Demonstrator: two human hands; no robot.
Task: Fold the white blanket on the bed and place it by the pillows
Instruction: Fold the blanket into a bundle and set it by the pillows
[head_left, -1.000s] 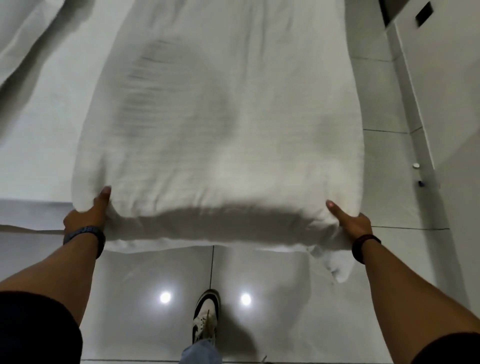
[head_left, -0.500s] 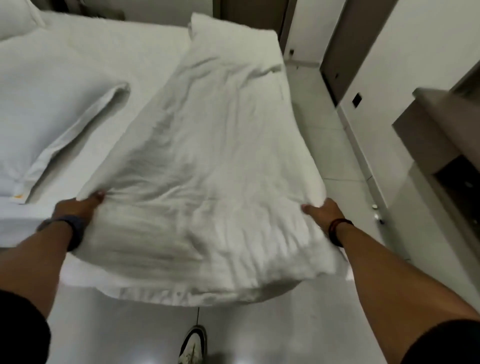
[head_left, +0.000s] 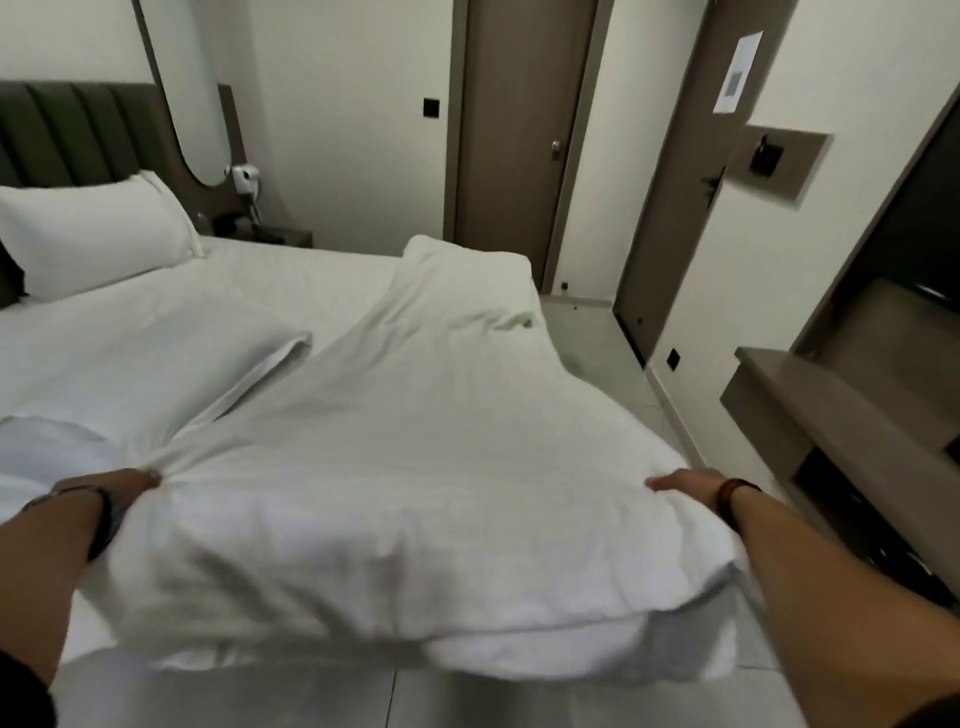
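White blanket (head_left: 415, 441) is lying across frame centre on the bed (head_left: 311, 275), soft, bulky and probably light; left hand (head_left: 104, 488) and right hand (head_left: 685, 486) are gripping its near corners, sensible holds against sagging.

Pale wall (head_left: 353, 104), brown door (head_left: 514, 140), green headboard (head_left: 67, 135), grey floor (head_left: 597, 332).

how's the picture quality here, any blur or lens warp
Head view: dim, flat light; wide-angle warp tilts the door and wall edges; the white blanket is washed out near the left hand and right hand, both slightly motion-smeared.
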